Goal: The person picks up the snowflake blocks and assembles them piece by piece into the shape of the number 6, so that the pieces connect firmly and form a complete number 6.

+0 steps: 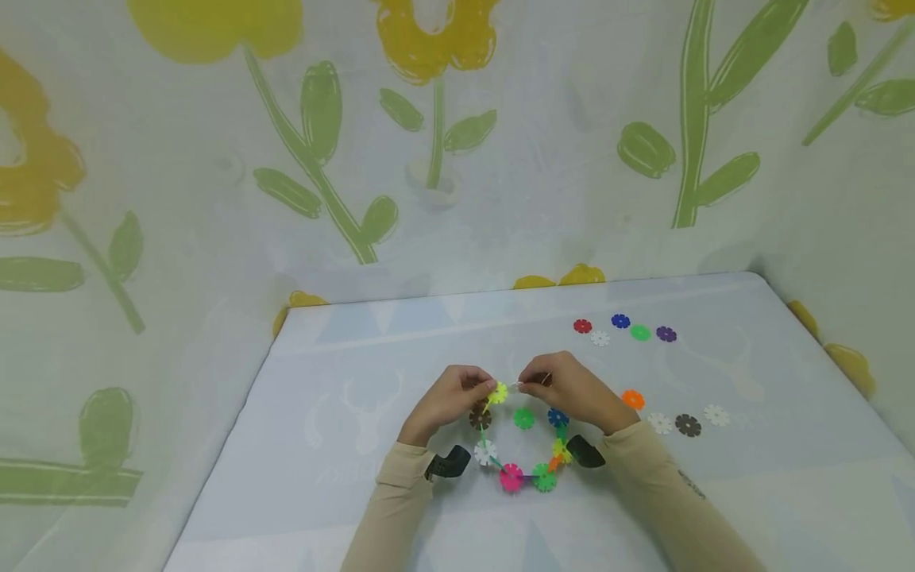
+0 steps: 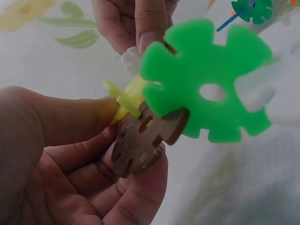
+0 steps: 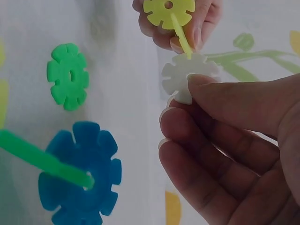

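A curved chain of slotted plastic snowflake discs lies between the hands, with a pink disc (image 1: 511,477), a white disc (image 1: 485,453) and a blue disc (image 1: 558,417) among its links. At its far left end my left hand (image 1: 450,401) pinches a yellow disc (image 3: 169,11) beside a brown disc (image 2: 149,136). My right hand (image 1: 575,391) holds another white disc (image 3: 180,77) between thumb and fingers. That white disc meets the edge of a yellow piece (image 3: 183,37), slot side on. Inside the curve sits a loose green disc (image 1: 524,418).
Back right on the table (image 1: 343,477) lie several loose discs, including a red disc (image 1: 582,326) and a purple disc (image 1: 666,334). Beyond the right forearm are an orange disc (image 1: 633,399), a dark brown disc (image 1: 689,425) and white ones. Flower-patterned fabric (image 1: 500,222) rises behind the table.
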Demonstrator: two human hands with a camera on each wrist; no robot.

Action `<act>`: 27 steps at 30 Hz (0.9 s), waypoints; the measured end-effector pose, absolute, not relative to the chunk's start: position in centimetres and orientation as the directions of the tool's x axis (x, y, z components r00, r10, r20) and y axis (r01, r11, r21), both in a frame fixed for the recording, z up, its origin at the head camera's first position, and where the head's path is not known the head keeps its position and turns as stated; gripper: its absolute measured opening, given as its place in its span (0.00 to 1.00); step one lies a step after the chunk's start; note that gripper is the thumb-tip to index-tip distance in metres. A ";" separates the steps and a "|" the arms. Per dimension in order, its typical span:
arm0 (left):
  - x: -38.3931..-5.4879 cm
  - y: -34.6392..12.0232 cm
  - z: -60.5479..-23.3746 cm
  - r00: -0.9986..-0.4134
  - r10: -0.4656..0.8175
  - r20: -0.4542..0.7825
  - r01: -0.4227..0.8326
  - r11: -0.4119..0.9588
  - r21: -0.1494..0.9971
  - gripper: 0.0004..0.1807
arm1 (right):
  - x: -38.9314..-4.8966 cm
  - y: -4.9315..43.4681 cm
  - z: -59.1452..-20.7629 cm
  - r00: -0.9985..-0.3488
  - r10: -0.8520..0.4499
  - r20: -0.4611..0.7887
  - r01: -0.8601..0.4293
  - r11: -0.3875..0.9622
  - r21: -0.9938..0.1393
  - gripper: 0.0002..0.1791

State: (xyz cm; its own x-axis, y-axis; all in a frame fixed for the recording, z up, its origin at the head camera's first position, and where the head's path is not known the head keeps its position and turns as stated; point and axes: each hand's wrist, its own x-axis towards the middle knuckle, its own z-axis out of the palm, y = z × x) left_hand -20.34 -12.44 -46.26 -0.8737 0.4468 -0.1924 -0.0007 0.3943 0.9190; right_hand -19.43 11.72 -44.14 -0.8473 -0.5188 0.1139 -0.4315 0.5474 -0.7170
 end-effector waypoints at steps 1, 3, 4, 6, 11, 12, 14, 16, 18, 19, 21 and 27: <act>-20.3 -12.4 -46.2 -0.874 0.447 -0.194 -0.003 0.393 0.919 0.14 | -19.4 11.7 -44.1 -0.847 -0.520 0.111 -0.429 0.545 -0.720 0.05; -20.4 -12.4 -46.2 -0.874 0.447 -0.193 -0.004 0.390 0.921 0.14 | -19.4 11.6 -44.2 -0.846 -0.522 0.108 -0.426 0.542 -0.725 0.05; -20.4 -12.4 -46.2 -0.874 0.446 -0.191 -0.003 0.389 0.921 0.15 | -19.4 11.5 -44.2 -0.844 -0.525 0.112 -0.431 0.538 -0.724 0.05; -20.4 -12.4 -46.2 -0.876 0.444 -0.189 -0.002 0.389 0.921 0.15 | -19.4 11.4 -44.2 -0.841 -0.528 0.119 -0.438 0.535 -0.722 0.05; -20.4 -12.5 -46.1 -0.875 0.446 -0.189 -0.003 0.386 0.922 0.14 | -19.4 11.0 -44.3 -0.844 -0.524 0.111 -0.431 0.543 -0.721 0.05; -20.4 -12.6 -46.1 -0.874 0.446 -0.192 -0.006 0.385 0.923 0.14 | -19.4 10.9 -44.3 -0.847 -0.522 0.104 -0.425 0.545 -0.723 0.05; -20.4 -12.6 -46.2 -0.873 0.448 -0.192 -0.006 0.384 0.923 0.13 | -19.3 10.9 -44.3 -0.849 -0.520 0.099 -0.421 0.550 -0.722 0.05; -20.3 -12.6 -46.1 -0.873 0.449 -0.191 -0.007 0.380 0.925 0.13 | -19.2 10.8 -44.3 -0.848 -0.520 0.107 -0.429 0.553 -0.715 0.05; -20.2 -12.6 -46.1 -0.873 0.450 -0.187 -0.004 0.377 0.926 0.13 | -19.2 10.8 -44.3 -0.847 -0.518 0.120 -0.439 0.554 -0.707 0.05; -20.2 -12.6 -46.1 -0.873 0.452 -0.183 -0.001 0.375 0.927 0.13 | -19.1 10.8 -44.3 -0.846 -0.517 0.128 -0.445 0.555 -0.703 0.05; -20.2 -12.5 -46.1 -0.873 0.454 -0.176 0.005 0.370 0.929 0.13 | -19.1 10.8 -44.3 -0.842 -0.518 0.150 -0.461 0.548 -0.697 0.04; -20.2 -12.3 -46.4 -0.880 0.441 -0.174 0.001 0.368 0.930 0.13 | -19.1 10.8 -44.5 -0.818 -0.537 0.207 -0.516 0.525 -0.677 0.04</act>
State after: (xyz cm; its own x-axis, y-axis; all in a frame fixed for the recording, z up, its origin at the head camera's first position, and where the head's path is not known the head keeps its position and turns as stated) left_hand -20.23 -12.32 -46.44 -0.8805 0.4411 -0.1738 0.0006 0.3678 0.9299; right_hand -19.06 10.80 -44.49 -0.8177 -0.5372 0.2068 -0.5160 0.5250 -0.6769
